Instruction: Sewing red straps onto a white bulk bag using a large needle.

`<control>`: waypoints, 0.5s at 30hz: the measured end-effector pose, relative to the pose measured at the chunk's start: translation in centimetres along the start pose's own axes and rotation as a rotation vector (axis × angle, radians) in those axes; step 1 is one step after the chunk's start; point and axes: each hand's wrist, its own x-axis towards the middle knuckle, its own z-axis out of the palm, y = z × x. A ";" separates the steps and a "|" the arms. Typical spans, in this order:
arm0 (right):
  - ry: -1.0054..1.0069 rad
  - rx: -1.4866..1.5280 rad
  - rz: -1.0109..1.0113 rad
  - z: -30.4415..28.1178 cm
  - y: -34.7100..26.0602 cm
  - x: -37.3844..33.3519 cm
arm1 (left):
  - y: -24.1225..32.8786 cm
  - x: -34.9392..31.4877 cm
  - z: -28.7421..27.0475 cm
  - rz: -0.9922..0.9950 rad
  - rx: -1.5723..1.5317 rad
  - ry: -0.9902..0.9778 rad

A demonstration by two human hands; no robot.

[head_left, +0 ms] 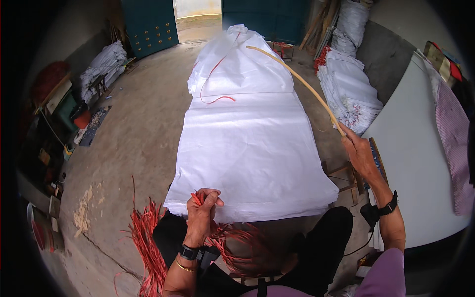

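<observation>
A long stack of white woven sacks (242, 143) stretches away in front of me, its near edge over my knees. My right hand (357, 151) is closed round the near end of a thin, slightly curved wooden stick (304, 81). The stick's far tip rests on or hangs just over the sacks' far part; I cannot tell which. At the near left corner, my left hand (202, 212) is closed on red plastic strips (197, 199), and more red strips (235, 247) hang below it. One loose red strip (216, 67) lies across the far sacks.
A thick bundle of red strips (151, 247) hangs beside my left leg. Folded white sacks (349, 89) are piled at the far right and more sacks (104, 67) at the far left. A pale board (415, 168) stands on the right. The green door (148, 24) is partly ajar.
</observation>
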 end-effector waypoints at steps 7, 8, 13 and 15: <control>0.043 -0.047 -0.142 -0.1 -2.9 7.0 | -1.1 -0.4 0.4 -0.021 0.008 0.005; 0.081 -0.118 -0.194 1.0 -2.7 9.1 | -0.9 -0.4 0.4 -0.029 -0.015 -0.004; 0.001 -0.391 -0.215 12.5 -1.3 22.2 | 0.9 -1.1 -0.3 -0.111 -0.021 0.001; 0.015 -0.317 -0.272 18.1 -2.4 26.7 | 0.6 -1.4 -1.1 -0.111 -0.004 0.043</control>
